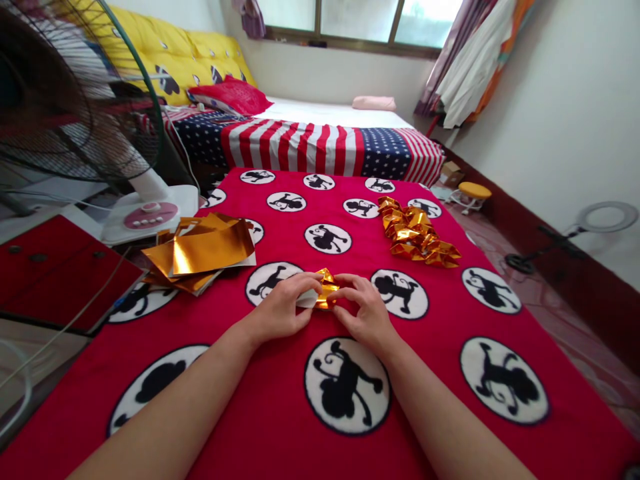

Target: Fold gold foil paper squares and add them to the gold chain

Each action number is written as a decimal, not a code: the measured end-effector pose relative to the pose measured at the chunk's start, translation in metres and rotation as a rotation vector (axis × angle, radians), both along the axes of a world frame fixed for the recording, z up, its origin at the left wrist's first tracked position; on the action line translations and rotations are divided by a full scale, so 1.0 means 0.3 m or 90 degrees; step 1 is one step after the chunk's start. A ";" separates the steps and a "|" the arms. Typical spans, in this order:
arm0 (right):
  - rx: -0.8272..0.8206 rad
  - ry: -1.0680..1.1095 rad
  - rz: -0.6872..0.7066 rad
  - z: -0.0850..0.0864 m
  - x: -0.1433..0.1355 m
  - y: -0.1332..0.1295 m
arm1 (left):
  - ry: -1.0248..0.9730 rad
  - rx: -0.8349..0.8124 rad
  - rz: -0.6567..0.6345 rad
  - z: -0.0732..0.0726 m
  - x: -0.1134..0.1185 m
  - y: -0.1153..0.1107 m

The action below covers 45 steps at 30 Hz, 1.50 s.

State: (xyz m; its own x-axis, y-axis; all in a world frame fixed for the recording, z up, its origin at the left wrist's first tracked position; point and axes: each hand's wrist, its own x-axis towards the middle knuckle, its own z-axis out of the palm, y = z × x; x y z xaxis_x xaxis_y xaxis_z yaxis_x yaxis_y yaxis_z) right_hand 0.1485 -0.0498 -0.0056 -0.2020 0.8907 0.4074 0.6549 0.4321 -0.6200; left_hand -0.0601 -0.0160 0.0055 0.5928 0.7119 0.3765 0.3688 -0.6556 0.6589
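**Two hands pinch one gold foil piece**

One small foil piece [324, 291] sits between both hands at the middle of the red blanket [450, 320], partly folded, with a white underside showing on its left.

Going left to right: at 9 o'clock from the piece lies a stack of flat gold sheets [200, 257], well apart from the hands. The left hand [283, 310] comes next, its fingertips closed on the white left edge of the piece. The right hand [365, 310] grips the gold right side, thumb and forefinger pressed together on it. At 1 o'clock from the piece, well apart, rests a pile of folded gold shapes [417, 233].

By its look the piece is very light, thin and crisp rather than soft; it should keep a crease once pressed and would dent or tear if squeezed hard. The shiny face is probably slippery, so the surest hold is at the folded edges and corners, with fingertips only, as both hands do now. It lies low over the blanket; whether it touches the cloth I cannot tell.
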 end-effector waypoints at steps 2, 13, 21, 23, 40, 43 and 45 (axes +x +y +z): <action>0.001 0.017 0.001 -0.004 0.002 0.002 | -0.005 0.001 0.000 -0.005 0.001 0.002; -0.002 -0.010 -0.039 -0.009 -0.017 0.009 | -0.043 -0.043 -0.018 -0.026 -0.003 0.018; 0.003 0.020 -0.121 -0.017 -0.055 0.017 | -0.011 -0.064 -0.013 -0.015 -0.012 0.017; 0.006 0.018 -0.116 -0.019 -0.058 0.019 | -0.013 -0.064 -0.010 -0.013 -0.011 0.017; -0.033 -0.006 -0.108 -0.014 -0.071 0.023 | -0.027 -0.055 0.003 -0.003 -0.002 0.012; -0.032 -0.011 -0.119 -0.014 -0.076 0.023 | -0.026 -0.049 0.002 -0.009 -0.003 0.014; -0.030 -0.009 -0.126 -0.012 -0.081 0.023 | -0.025 -0.047 0.002 -0.013 -0.005 0.016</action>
